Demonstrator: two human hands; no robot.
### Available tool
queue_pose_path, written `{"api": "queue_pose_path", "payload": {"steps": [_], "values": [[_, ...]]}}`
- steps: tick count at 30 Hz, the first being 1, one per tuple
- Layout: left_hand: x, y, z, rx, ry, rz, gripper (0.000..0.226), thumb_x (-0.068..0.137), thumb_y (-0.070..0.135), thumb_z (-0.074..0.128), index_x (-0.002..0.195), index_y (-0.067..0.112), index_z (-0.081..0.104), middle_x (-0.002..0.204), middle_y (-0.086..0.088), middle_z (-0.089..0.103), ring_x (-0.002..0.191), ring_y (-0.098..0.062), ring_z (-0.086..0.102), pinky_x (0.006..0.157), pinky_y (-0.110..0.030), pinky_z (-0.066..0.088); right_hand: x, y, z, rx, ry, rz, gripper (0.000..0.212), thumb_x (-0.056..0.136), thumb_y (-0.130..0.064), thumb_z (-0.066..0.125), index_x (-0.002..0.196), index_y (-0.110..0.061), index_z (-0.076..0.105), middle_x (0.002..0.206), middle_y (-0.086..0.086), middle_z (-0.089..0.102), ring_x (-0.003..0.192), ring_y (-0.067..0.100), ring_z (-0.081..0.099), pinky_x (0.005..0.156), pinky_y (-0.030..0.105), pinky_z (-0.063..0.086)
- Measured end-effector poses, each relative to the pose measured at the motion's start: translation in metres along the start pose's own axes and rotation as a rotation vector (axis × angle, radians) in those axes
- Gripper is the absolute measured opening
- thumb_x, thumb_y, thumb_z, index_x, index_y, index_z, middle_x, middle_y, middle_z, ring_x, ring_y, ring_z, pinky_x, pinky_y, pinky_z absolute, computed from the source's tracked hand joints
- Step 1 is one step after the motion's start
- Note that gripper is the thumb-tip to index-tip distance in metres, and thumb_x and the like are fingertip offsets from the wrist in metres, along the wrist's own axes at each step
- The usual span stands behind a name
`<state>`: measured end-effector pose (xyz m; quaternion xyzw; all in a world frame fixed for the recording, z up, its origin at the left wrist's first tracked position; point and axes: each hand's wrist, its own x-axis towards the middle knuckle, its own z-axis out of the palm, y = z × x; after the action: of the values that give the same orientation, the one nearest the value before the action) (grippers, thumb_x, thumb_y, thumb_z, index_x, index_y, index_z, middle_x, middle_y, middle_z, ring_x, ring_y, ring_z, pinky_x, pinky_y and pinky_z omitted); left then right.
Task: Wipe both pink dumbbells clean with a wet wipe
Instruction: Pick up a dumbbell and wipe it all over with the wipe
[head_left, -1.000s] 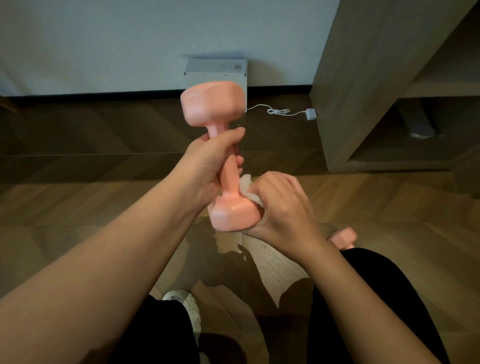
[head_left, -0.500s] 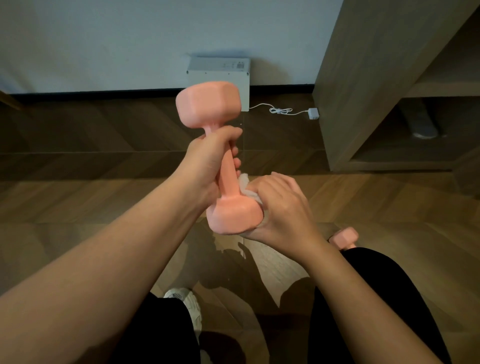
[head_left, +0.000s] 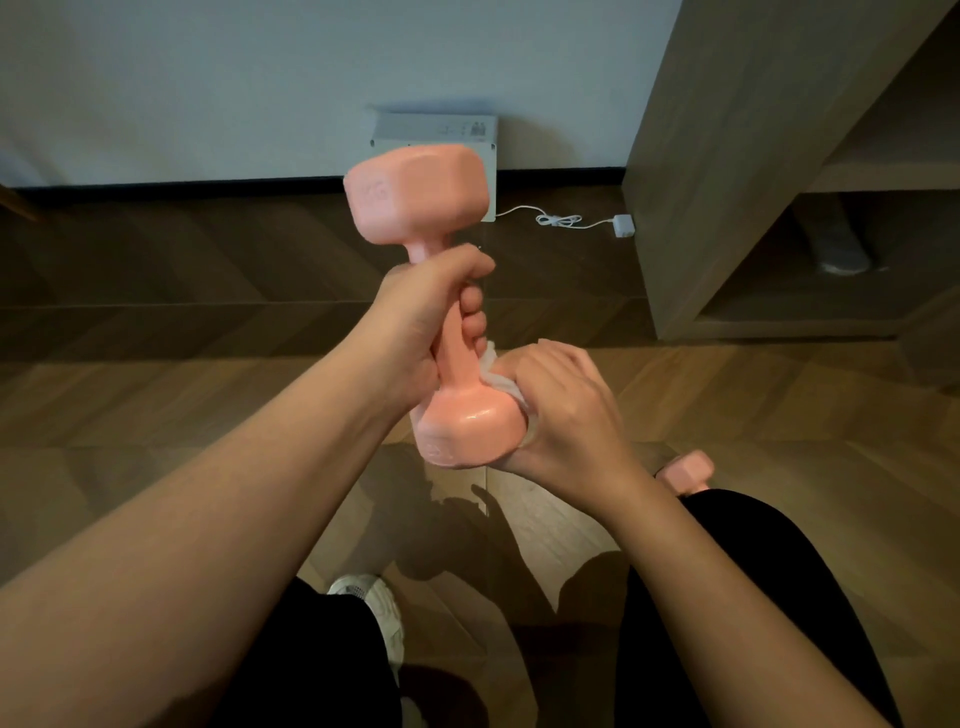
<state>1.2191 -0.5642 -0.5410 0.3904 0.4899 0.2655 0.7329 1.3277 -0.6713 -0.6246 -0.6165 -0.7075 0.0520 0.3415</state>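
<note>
Wood-plank floor (head_left: 156, 395) by a pale wall (head_left: 208, 78): glossy pink hex-headed dumbbell (head_left: 457, 358) under wipe.
Noted: left hand (head_left: 426, 317) curled round its handle, holding it upright above the floor; right hand (head_left: 561, 410) clamps a crumpled white wet wipe (head_left: 498, 376) against the lower head, which shows wet sheen. Upper head appears dry, though dim light leaves doubt. A second pink dumbbell (head_left: 685, 470) lies by the right knee (head_left: 727, 519), judged not yet wiped.

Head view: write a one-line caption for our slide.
Left hand grips a pink dumbbell by its handle while the right hand presses a wet wipe against its lower head.
</note>
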Motion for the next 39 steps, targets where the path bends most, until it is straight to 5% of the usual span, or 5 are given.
{"api": "queue_pose_path", "payload": {"steps": [6,19,25,32,39], "values": [[-0.001,0.0,-0.002,0.022,0.078,0.01,0.029,0.082,0.03,0.077,0.105,0.017,0.065,0.071,0.001,0.065,0.069,-0.012,0.061,0.062,-0.03,0.053,-0.001,-0.004,-0.001,-0.035,0.038,-0.004,0.053,0.062,-0.037,0.09,0.094,-0.006,0.061,0.095,0.009,0.064,0.091,0.023,0.06,0.085,0.037,0.045],[0.003,-0.005,-0.003,-0.022,0.043,0.011,0.017,0.086,0.031,0.071,0.084,0.018,0.06,0.052,0.003,0.054,0.044,-0.009,0.051,0.047,-0.022,0.045,-0.003,-0.007,-0.008,0.131,-0.059,0.004,0.056,0.07,-0.043,0.084,0.108,-0.011,0.06,0.109,0.003,0.064,0.101,0.014,0.059,0.085,0.029,0.047],[0.003,0.004,-0.013,0.021,0.096,0.068,0.021,0.089,0.026,0.067,0.072,0.019,0.057,0.048,0.004,0.048,0.041,-0.01,0.044,0.043,-0.021,0.041,0.0,0.004,-0.031,0.335,-0.195,0.187,0.029,0.083,-0.016,0.074,0.11,-0.022,0.068,0.1,-0.017,0.064,0.092,-0.004,0.06,0.077,0.01,0.047],[0.002,-0.013,-0.016,0.555,0.083,0.19,0.013,0.088,0.014,0.066,0.078,0.014,0.057,0.042,0.007,0.053,0.039,-0.007,0.049,0.038,-0.021,0.04,0.005,0.013,-0.055,0.602,0.255,0.549,0.024,0.095,-0.013,0.06,0.117,-0.017,0.068,0.107,-0.009,0.069,0.101,0.001,0.063,0.082,0.017,0.052],[0.001,-0.033,-0.013,0.961,-0.031,0.374,0.019,0.085,0.022,0.073,0.077,0.027,0.057,0.055,0.022,0.063,0.058,0.011,0.061,0.044,-0.009,0.041,0.016,-0.003,-0.073,0.574,0.461,0.491,0.025,0.094,-0.011,0.061,0.118,-0.013,0.069,0.104,-0.008,0.071,0.099,-0.002,0.064,0.077,0.01,0.05]]}}
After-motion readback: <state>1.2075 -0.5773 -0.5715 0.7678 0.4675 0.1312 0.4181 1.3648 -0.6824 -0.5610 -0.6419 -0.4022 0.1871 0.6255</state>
